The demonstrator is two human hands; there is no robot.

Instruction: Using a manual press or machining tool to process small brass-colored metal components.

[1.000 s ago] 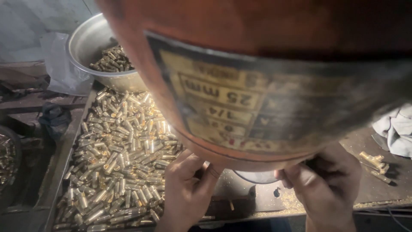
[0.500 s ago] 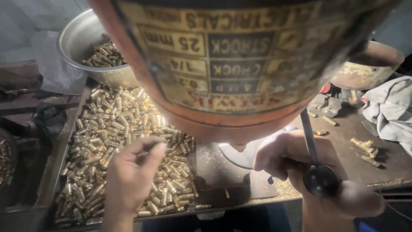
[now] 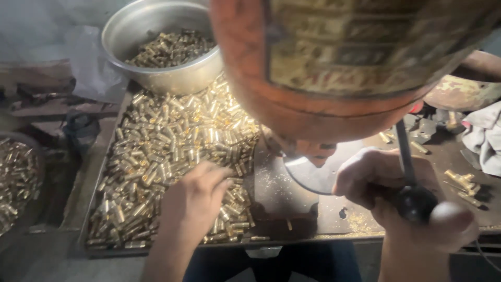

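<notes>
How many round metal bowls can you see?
1 whole bowl, shiny, at the top left, part full of little brass pieces. A dark round container at the left edge may be another; it is mostly cut off.

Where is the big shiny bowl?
The metal bowl sits at the top left of the head view, behind the tray of brass pieces.

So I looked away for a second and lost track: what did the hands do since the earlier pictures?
The left hand left the machine's work spot and moved left onto the heap of brass pieces in the tray. The right hand left the same spot and took hold of the black-knobbed lever. The metal bowl of brass pieces and the orange machine head stayed as they were.
</notes>
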